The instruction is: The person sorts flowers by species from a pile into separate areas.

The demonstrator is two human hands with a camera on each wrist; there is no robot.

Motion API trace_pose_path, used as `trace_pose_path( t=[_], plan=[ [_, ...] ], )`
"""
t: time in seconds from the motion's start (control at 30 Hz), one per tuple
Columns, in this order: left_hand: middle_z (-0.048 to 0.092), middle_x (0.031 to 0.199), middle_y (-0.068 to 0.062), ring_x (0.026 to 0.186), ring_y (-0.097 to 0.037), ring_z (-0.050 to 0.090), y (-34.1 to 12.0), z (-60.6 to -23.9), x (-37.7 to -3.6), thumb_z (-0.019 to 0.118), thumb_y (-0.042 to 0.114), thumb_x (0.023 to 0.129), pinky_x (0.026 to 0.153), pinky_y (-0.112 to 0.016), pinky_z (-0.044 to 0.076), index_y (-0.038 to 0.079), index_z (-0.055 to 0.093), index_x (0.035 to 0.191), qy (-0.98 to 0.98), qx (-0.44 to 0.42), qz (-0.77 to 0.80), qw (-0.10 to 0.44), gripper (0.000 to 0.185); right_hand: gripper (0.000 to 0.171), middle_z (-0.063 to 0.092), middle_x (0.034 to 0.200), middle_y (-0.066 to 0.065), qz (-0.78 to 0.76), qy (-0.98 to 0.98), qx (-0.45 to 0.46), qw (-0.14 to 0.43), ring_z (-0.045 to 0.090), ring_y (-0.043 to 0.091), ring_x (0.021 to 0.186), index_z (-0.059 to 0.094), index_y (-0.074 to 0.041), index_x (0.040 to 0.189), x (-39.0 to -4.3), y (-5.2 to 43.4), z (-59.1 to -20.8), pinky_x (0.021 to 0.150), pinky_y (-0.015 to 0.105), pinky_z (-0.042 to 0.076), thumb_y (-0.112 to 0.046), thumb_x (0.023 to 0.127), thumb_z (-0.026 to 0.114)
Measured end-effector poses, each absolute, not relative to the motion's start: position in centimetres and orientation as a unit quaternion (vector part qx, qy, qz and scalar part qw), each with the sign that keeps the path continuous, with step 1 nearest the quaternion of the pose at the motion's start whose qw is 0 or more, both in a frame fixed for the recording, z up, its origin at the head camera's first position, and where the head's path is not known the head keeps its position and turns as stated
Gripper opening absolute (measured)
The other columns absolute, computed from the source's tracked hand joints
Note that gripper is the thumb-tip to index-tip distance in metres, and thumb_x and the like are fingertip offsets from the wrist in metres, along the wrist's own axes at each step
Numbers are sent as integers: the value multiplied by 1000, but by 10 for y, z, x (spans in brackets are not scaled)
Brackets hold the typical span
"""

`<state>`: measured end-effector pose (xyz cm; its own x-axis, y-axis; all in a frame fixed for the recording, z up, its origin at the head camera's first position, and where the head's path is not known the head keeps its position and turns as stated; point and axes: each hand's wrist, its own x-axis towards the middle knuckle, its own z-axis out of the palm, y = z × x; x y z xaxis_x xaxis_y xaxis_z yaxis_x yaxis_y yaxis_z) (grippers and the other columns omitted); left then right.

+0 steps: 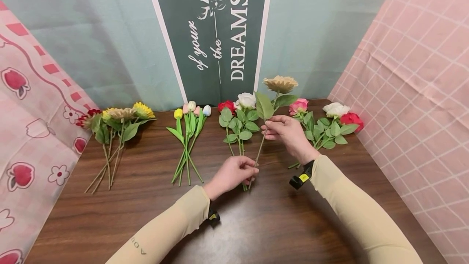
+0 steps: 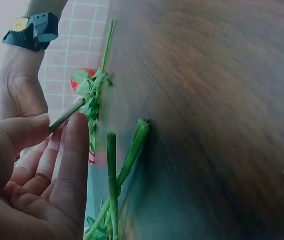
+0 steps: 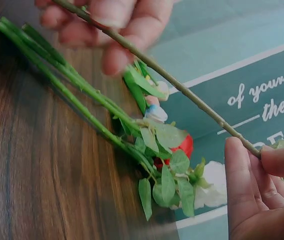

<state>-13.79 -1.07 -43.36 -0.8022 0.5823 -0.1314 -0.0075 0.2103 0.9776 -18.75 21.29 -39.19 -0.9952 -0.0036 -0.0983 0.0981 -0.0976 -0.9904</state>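
Observation:
Upright over the middle of the table is a beige artificial flower (image 1: pixel 281 84) with broad green leaves and a long thin stem (image 3: pixel 182 87). My right hand (image 1: pixel 287 133) pinches the stem just under the leaves, between thumb and fingertips. Lower down, my left hand (image 1: pixel 234 173) pinches the same stem near its cut end (image 2: pixel 67 116), which sticks out past the fingers. Behind the hands lies a bunch of roses, one red (image 1: pixel 227 106) and one white (image 1: pixel 246 100), their green stems (image 2: pixel 131 155) crossing below the left hand in its wrist view.
On the brown wooden table (image 1: pixel 146 219), a bunch of yellow, beige and dark red flowers (image 1: pixel 122 114) lies far left. Several tulips (image 1: pixel 191 107) lie left of the middle. Pink, white and red roses (image 1: pixel 336 110) lie at right. Cloth walls (image 1: pixel 414 72) enclose the back and sides.

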Motion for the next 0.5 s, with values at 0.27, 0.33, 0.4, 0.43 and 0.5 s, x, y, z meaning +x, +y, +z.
trace_pose_path(
  t=[0.27,0.33,0.4,0.43,0.5],
  plan=[
    [73,92,-19,71,-21,70,-29,-429,-158,71,13,98,64,-34,61,-5,70,117,758,188,601,168,26,25,70,106,31,-743,668,8,47,73,20,78,56,9,119,-191,172,-398,74,35,63,-4,99,65],
    [73,94,-19,73,-23,71,-38,-429,-163,71,12,97,64,-33,61,-6,69,117,763,185,601,152,27,27,71,107,31,-736,675,-1,51,73,21,79,56,10,121,-192,160,-398,74,35,63,-6,100,65],
    [73,96,-18,75,-25,72,-51,-427,-166,71,11,97,65,-33,62,-5,69,117,770,180,596,137,26,31,70,109,30,-724,688,-14,57,74,26,82,57,10,124,-193,147,-398,76,37,63,-9,101,65],
    [73,96,-18,76,-26,72,-60,-425,-167,70,10,97,65,-33,62,-5,69,117,777,176,591,130,25,32,70,110,31,-716,695,-23,60,74,30,86,57,10,126,-193,141,-398,78,41,62,-10,102,64],
    [74,97,-19,78,-29,73,-82,-421,-170,70,10,97,66,-34,62,-4,69,117,793,167,575,112,24,33,69,112,31,-693,716,-53,65,72,39,93,58,10,128,-192,131,-397,83,48,61,-13,104,62]
  ],
)
